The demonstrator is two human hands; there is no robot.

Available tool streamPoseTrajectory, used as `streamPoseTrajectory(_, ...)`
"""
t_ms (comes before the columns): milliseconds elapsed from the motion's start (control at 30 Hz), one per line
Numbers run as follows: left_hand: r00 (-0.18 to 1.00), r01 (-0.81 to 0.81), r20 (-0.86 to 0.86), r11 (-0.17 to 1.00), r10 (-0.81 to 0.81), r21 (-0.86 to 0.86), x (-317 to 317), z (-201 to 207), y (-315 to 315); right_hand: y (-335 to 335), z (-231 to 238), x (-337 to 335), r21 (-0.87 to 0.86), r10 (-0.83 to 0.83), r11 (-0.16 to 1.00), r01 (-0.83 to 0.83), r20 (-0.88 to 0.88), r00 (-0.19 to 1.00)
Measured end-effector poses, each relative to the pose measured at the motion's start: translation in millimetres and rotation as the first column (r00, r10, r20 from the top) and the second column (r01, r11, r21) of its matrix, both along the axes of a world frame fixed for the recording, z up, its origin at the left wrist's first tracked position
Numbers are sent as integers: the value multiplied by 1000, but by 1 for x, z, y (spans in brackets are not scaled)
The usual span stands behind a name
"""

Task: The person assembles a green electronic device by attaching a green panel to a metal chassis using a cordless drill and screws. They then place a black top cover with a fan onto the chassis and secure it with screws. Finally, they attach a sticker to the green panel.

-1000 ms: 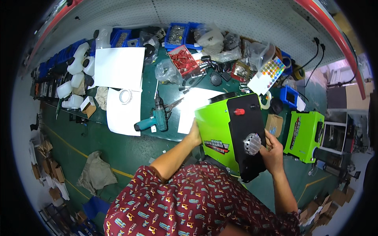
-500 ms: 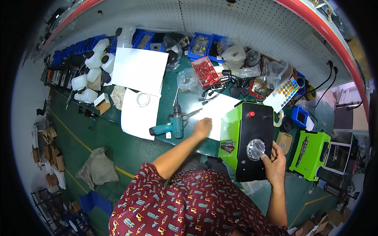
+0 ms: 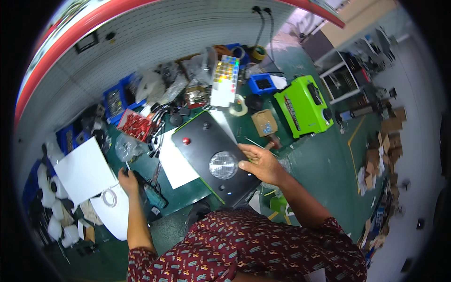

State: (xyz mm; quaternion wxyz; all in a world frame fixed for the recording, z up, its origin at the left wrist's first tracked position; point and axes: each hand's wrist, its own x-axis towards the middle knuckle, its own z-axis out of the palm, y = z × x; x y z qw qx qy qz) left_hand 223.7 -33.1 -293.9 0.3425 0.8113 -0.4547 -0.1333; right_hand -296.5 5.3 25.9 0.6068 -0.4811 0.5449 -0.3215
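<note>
My right hand (image 3: 264, 164) grips the side edge of a green box-shaped machine with a black panel (image 3: 196, 155). The thumb lies on the panel beside a round metal grille (image 3: 223, 165); a red knob (image 3: 186, 141) sticks up farther off. The panel faces up, slanted over the bench's near edge. Far to the left, my left hand (image 3: 128, 181) has its fingers closed around a thin light-coloured rod (image 3: 127, 165), whose end shows past the fingertips. Right beside that hand lies a teal power drill (image 3: 155, 196), with scissors (image 3: 156, 173) near it.
White sheets (image 3: 87, 164) and a tape roll (image 3: 109, 198) lie at left. Behind stand a red box of small parts (image 3: 136, 125), blue bins (image 3: 114, 105) and bagged parts. To the right are a small carton (image 3: 265, 123) and a second green machine (image 3: 300, 105).
The view has swung to the right. My left hand has moved left from the white sheet to beyond the drill. My right hand keeps its hold on the machine.
</note>
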Motion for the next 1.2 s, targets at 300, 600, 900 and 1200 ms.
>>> streamPoseTrajectory(300, 801, 371, -391, 888, -454, -271, -208, 237, 29, 40, -170, -95, 221, -523, 798, 560, -206, 827)
streamPoseTrajectory(600, 739, 399, -442, 859, -508, -321, -275, 280, 50, -30, -255, -130, 29, 33, 999, -33, -989, 141)
streamPoseTrajectory(900, 790, 584, 63, 719, -609, -376, -260, 363, 51, -33, -115, -132, -472, -116, 800, -369, -726, 678)
streamPoseTrajectory(1200, 423, 906, -206, 412, -883, 94, -293, 416, 65, -19, 79, -12, -603, 333, 323, -729, -649, 684)
